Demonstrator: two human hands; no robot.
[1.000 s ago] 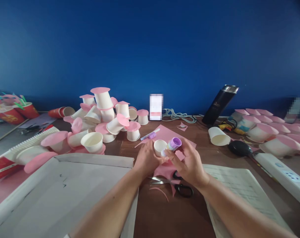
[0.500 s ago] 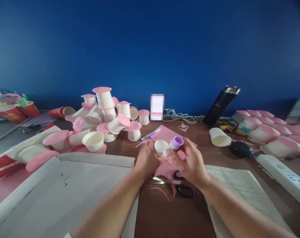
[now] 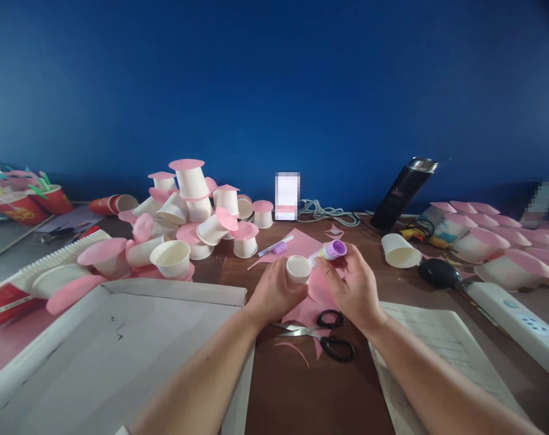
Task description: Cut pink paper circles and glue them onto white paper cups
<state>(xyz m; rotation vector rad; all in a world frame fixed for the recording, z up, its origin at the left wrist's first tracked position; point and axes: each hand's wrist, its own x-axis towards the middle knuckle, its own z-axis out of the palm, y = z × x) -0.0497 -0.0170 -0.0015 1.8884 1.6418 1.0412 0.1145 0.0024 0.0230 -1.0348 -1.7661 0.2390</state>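
Observation:
My left hand [image 3: 276, 291] is wrapped round a small white paper cup [image 3: 298, 269], its round end facing up toward me. In my right hand [image 3: 358, 289] is a purple-and-white glue stick [image 3: 329, 251], tilted with its purple end up to the right and its other end close beside the cup's rim. Whether the glue touches the cup I cannot tell. Under my hands lie pink paper pieces [image 3: 323, 289]. Black-handled scissors [image 3: 331, 338] rest open on the table just below them. A purple cap [image 3: 279, 248] lies beyond my left hand, next to a white pen-like stick.
Cups with pink paper discs [image 3: 190, 181] are piled at the left, with more [image 3: 485, 241] at the right. A shallow white box [image 3: 165, 338] fills the left front. A cup [image 3: 400, 250] on its side, a black flask [image 3: 403, 193] and a power strip [image 3: 514, 314] stand right.
My left hand has lifted and turned the cup slightly. The glue stick in my right hand has tipped over further to the right and moved up a little.

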